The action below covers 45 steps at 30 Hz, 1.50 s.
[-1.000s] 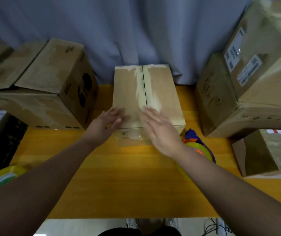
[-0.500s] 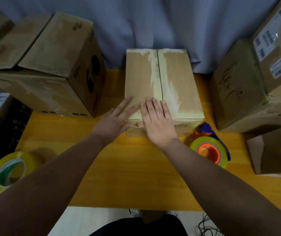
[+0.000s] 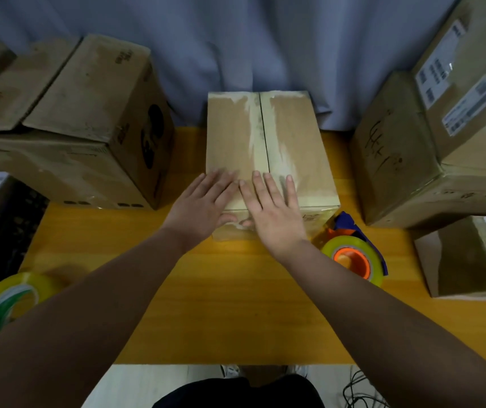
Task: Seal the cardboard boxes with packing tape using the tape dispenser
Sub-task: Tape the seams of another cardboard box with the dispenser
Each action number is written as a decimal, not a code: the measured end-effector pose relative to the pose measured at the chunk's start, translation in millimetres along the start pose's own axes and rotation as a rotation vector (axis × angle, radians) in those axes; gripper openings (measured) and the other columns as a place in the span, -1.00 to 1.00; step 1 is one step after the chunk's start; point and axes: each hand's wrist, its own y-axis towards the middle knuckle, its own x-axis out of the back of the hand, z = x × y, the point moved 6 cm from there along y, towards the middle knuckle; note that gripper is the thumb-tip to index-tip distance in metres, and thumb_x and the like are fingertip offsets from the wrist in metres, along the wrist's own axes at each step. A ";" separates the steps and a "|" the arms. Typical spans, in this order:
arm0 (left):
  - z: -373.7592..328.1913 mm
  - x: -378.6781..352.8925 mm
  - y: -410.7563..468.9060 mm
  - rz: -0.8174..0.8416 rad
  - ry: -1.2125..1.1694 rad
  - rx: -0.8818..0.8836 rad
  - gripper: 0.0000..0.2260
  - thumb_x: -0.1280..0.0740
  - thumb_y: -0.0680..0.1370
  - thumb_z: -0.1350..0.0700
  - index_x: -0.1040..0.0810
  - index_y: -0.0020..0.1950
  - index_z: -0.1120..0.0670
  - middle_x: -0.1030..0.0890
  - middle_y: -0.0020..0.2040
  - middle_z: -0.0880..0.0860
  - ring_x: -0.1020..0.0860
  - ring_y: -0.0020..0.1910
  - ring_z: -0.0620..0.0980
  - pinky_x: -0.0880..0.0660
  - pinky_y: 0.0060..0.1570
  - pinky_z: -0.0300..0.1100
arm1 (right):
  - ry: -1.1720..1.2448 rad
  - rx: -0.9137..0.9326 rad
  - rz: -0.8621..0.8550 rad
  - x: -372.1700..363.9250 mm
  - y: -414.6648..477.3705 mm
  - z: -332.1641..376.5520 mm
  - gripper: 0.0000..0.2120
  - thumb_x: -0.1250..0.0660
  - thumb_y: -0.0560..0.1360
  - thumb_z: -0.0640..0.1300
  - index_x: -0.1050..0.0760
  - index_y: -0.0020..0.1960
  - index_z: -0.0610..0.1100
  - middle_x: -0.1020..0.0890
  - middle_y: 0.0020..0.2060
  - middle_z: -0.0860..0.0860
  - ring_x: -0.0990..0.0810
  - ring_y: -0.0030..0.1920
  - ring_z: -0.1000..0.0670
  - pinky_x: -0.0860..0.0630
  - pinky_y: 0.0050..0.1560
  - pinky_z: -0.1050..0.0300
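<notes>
From the head camera, a closed cardboard box (image 3: 294,136) sits at the middle of the yellow surface (image 3: 221,304), a pale strip of tape along its top seam. The left hand (image 3: 203,207) and right hand (image 3: 274,213) lie side by side on the near end of its top, fingers straight and flat, each grip released and pressing down. The tape dispenser (image 3: 353,257) rests just right of the box's near corner. A loose tape roll (image 3: 3,304) lies at the surface's left edge. A large box (image 3: 88,122) stands to the left and stacked boxes (image 3: 412,148) to the right.
</notes>
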 end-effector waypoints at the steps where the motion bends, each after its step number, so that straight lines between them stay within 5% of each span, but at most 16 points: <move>1: -0.6 0.9 -0.3 -0.006 0.027 0.001 -0.37 0.07 0.56 -0.23 -0.15 0.50 0.15 -0.29 0.48 0.14 -0.25 0.46 0.17 -0.15 0.40 0.05 | 0.018 0.017 -0.009 2.3 -2.1 -5.2 -0.34 0.15 0.60 0.25 0.29 0.55 -0.02 0.18 0.56 -0.10 0.23 0.54 -0.11 0.55 0.31 -0.21; 4: -5.9 3.8 -2.7 0.000 0.045 0.034 -0.32 -0.05 0.54 -0.28 -0.16 0.52 0.13 -0.25 0.50 0.13 -0.21 0.48 0.15 -0.10 0.42 0.10 | 0.115 -0.054 -0.066 8.6 -14.0 -39.3 -0.35 0.42 0.52 0.28 0.18 0.56 0.09 0.10 0.56 -0.03 0.19 0.55 -0.08 0.54 0.34 -0.18; 6: -12.2 9.7 -2.5 0.020 -0.027 0.068 -0.31 0.12 0.56 -0.31 -0.18 0.52 0.13 -0.22 0.52 0.12 -0.16 0.50 0.13 -0.04 0.45 0.10 | 0.112 -0.169 -0.055 5.2 -20.0 -63.3 -0.35 0.46 0.50 0.29 0.17 0.55 0.15 0.08 0.56 -0.04 0.17 0.55 -0.11 0.49 0.37 -0.23; 8: -21.1 17.0 2.4 0.034 -0.090 0.082 -0.25 0.31 0.53 -0.32 -0.13 0.54 0.12 -0.15 0.54 0.09 -0.07 0.53 0.09 0.09 0.48 0.06 | 0.065 -0.224 0.003 -6.8 -22.6 -72.6 -0.37 0.38 0.50 0.30 0.24 0.54 0.16 0.10 0.56 -0.09 0.16 0.54 -0.17 0.48 0.35 -0.29; 11: -35.8 24.8 12.4 0.049 -0.112 0.057 -0.21 0.38 0.46 -0.29 -0.03 0.56 0.10 -0.02 0.57 0.07 0.08 0.55 0.04 0.23 0.47 -0.02 | 0.020 -0.212 -0.028 -15.5 -27.0 -66.0 -0.32 0.01 0.55 0.28 0.13 0.57 0.05 -0.04 0.54 -0.21 0.01 0.53 -0.25 0.42 0.35 -0.32; 13: -41.9 28.9 19.1 0.050 -0.106 0.032 -0.21 0.39 0.45 -0.29 0.00 0.56 0.09 0.01 0.58 0.06 0.11 0.55 0.04 0.22 0.46 -0.03 | 0.014 -0.176 -0.033 -18.5 -27.1 -64.6 -0.29 -0.06 0.57 0.24 0.16 0.57 0.01 0.00 0.54 -0.22 0.06 0.53 -0.25 0.44 0.34 -0.34; 17: -56.0 41.7 32.0 0.048 -0.131 -0.025 -0.28 0.31 0.50 -0.29 0.01 0.57 0.06 0.05 0.58 0.06 0.11 0.55 0.04 0.19 0.47 -0.04 | 0.051 -0.134 -0.047 -10.5 -33.0 -81.5 -0.29 0.35 0.48 0.37 0.20 0.56 0.10 0.07 0.56 -0.09 0.16 0.55 -0.15 0.52 0.32 -0.28; 19: -64.7 48.7 45.2 0.048 -0.153 -0.050 -0.36 0.18 0.56 -0.26 0.03 0.57 0.04 0.08 0.58 0.04 0.14 0.55 0.00 0.20 0.47 -0.05 | 0.333 -0.179 -0.098 -9.3 -39.2 -105.1 -0.20 0.52 0.39 0.42 0.06 0.54 0.21 0.06 0.57 0.01 0.17 0.55 -0.10 0.43 0.39 -0.19; 24: -90.9 39.8 79.1 0.095 -0.154 -0.146 -0.38 0.10 0.59 -0.25 0.08 0.57 0.03 0.10 0.58 0.03 0.14 0.54 -0.03 0.22 0.47 -0.09 | 0.883 -0.103 -0.017 -37.5 -38.0 -135.0 -0.55 0.07 0.55 0.30 -0.01 0.43 0.36 0.15 0.56 -0.01 0.14 0.55 0.00 0.03 0.52 -0.10; 27: -93.5 30.1 81.7 0.094 -0.093 -0.161 -0.28 0.17 0.50 -0.30 0.12 0.57 0.07 0.12 0.57 0.05 0.14 0.54 0.00 0.21 0.47 -0.09 | 0.975 -0.060 -0.079 -48.6 -38.2 -132.6 -0.46 -0.15 0.51 0.20 -0.06 0.44 0.32 0.10 0.57 -0.04 0.09 0.49 0.16 -0.13 0.46 0.11; 29: -94.3 26.9 80.4 0.079 -0.040 -0.163 -0.28 0.13 0.53 -0.28 0.15 0.56 0.10 0.14 0.57 0.07 0.15 0.54 0.01 0.22 0.47 -0.09 | 0.955 -0.051 -0.128 -50.9 -38.3 -132.9 -0.38 -0.21 0.47 0.17 -0.04 0.47 0.24 0.09 0.56 -0.07 0.00 0.50 0.08 -0.21 0.39 0.16; 32: -95.9 27.5 80.1 0.054 -0.024 -0.170 -0.30 0.01 0.58 -0.24 0.17 0.56 0.12 0.15 0.57 0.09 0.15 0.54 0.05 0.26 0.46 -0.08 | 0.871 -0.025 -0.115 -46.2 -38.3 -130.6 -0.30 -0.29 0.46 0.10 0.01 0.47 0.20 0.12 0.56 -0.09 -0.08 0.52 -0.08 -0.31 0.34 0.07; 34: -96.8 28.0 78.0 0.081 -0.011 -0.168 -0.27 -0.01 0.58 -0.25 0.20 0.55 0.14 0.17 0.57 0.12 0.16 0.54 0.07 0.25 0.46 -0.07 | 0.850 -0.009 -0.034 -43.8 -41.6 -130.5 -0.30 -0.29 0.50 0.07 0.06 0.48 0.23 0.17 0.56 -0.05 -0.03 0.51 0.02 -0.29 0.33 0.10; 38: -106.5 37.3 80.4 0.078 -0.008 -0.106 -0.20 0.15 0.48 -0.34 0.14 0.56 0.15 0.08 0.57 0.16 0.08 0.54 0.14 0.12 0.48 0.03 | 1.363 -0.254 0.010 -32.6 -48.9 -137.1 -0.48 0.00 0.63 0.13 0.02 0.55 0.11 -0.09 0.51 0.16 -0.07 0.44 0.25 -0.09 0.42 0.26; 40: -121.3 44.0 91.1 0.042 -0.061 -0.080 -0.22 0.20 0.48 -0.33 0.07 0.56 0.14 0.02 0.57 0.16 0.03 0.54 0.13 0.08 0.48 0.02 | 1.576 -0.467 0.018 -37.1 -52.8 -138.3 -0.51 -0.06 0.65 0.06 -0.12 0.54 -0.01 -0.24 0.48 0.09 -0.20 0.40 0.20 -0.13 0.26 0.38; 45: -143.5 39.1 112.9 0.067 -0.050 -0.065 -0.30 0.06 0.59 -0.26 0.18 0.55 0.14 0.16 0.57 0.11 0.16 0.54 0.04 0.23 0.47 -0.07 | 1.652 -0.582 0.132 -46.6 -52.6 -141.2 -0.55 -0.16 0.62 0.08 -0.26 0.49 0.06 -0.26 0.50 0.03 -0.20 0.48 0.04 -0.16 0.31 0.19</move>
